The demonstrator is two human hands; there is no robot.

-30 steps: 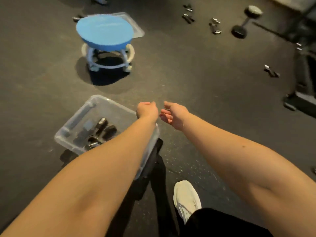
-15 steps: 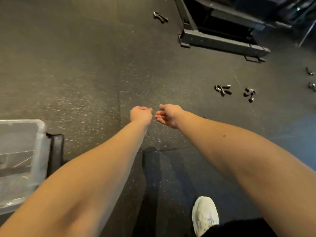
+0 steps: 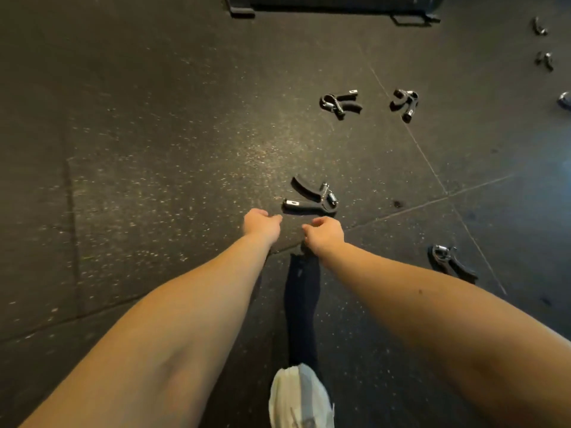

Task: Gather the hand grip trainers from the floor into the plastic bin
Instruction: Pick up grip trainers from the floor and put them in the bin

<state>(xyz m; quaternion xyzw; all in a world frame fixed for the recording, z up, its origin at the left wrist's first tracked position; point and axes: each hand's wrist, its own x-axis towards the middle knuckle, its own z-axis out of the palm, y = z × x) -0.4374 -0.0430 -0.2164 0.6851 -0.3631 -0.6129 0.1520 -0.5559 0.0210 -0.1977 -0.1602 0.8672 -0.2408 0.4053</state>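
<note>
Several black hand grip trainers with metal springs lie on the dark rubber floor. The nearest trainer (image 3: pixel 312 197) sits just beyond my fingertips. Two more trainers (image 3: pixel 339 105) (image 3: pixel 404 105) lie farther ahead, and another trainer (image 3: pixel 449 262) lies to the right of my right forearm. My left hand (image 3: pixel 261 225) and my right hand (image 3: pixel 324 233) reach forward side by side, both empty with fingers loosely curled and apart, a little short of the nearest trainer. The plastic bin is out of view.
A black machine base (image 3: pixel 333 7) runs along the top edge. Two more small trainers (image 3: pixel 540 27) (image 3: pixel 545 60) lie at the far right. My white shoe (image 3: pixel 299 396) stands at the bottom centre.
The view has swung right, away from the bin, which has left the frame. Both hands stay empty and stretched out; the trainers on the floor are now closer.
</note>
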